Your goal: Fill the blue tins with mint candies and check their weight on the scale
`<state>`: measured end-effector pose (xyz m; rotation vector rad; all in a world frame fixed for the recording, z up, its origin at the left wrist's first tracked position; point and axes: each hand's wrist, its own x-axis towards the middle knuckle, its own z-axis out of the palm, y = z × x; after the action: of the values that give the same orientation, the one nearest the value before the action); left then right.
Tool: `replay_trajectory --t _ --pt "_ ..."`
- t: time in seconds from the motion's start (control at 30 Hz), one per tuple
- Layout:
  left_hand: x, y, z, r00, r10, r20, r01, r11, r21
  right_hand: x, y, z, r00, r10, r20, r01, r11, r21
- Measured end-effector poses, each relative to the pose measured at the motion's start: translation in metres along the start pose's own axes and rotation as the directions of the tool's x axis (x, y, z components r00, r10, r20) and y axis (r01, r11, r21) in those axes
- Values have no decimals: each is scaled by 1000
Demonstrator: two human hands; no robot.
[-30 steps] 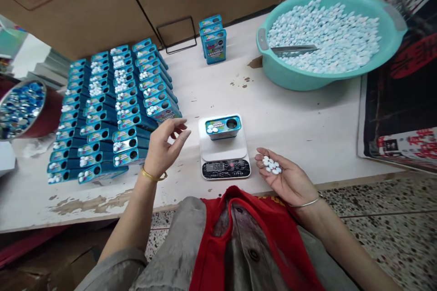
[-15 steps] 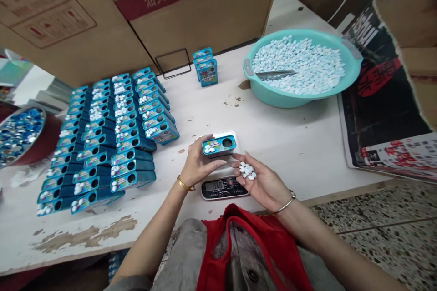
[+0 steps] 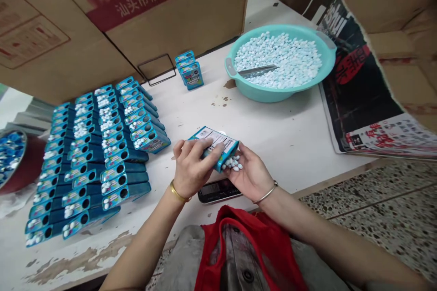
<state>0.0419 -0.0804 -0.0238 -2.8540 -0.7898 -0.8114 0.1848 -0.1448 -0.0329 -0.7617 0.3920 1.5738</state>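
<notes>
My left hand (image 3: 194,166) grips a blue candy tin (image 3: 221,143), which lies tipped on its side with its top end toward my right palm. White candies (image 3: 234,163) rest in my right hand (image 3: 252,173), which is cupped palm up at the tin's lower end, its fingers partly hidden behind the tin. Beneath both hands is a black scale (image 3: 218,191), its display partly covered. Rows of blue tins (image 3: 116,170) stand at the left, many with white candies on their tops. A turquoise basin (image 3: 280,93) of white candies holds a metal scoop (image 3: 257,71).
Three blue tins (image 3: 191,75) stand near a large cardboard box (image 3: 177,18) at the back, beside a black wire frame (image 3: 157,70). A dark red bowl (image 3: 29,159) of blue wrapped pieces sits far left. Printed cardboard (image 3: 362,86) is at the right.
My left hand has lifted the tin off the scale and tipped it over toward my right palm. My right hand has moved up against the tin. The view has shifted to the right.
</notes>
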Motion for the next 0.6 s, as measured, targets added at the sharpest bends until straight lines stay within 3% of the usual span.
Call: replay_trajectory --t 0.13,0.3,0.6 --pt "0 4 -7 990 102 -94 -89 986 138 3 -1 8 1000 22 4 -22 999 43" --pt "-11 0 -2 978 142 -154 -116 979 166 5 1 11 997 69 -35 -66 995 70" --pt "-15 -2 0 969 122 -215 -80 977 196 13 7 2 996 94 -3 -94 995 38"
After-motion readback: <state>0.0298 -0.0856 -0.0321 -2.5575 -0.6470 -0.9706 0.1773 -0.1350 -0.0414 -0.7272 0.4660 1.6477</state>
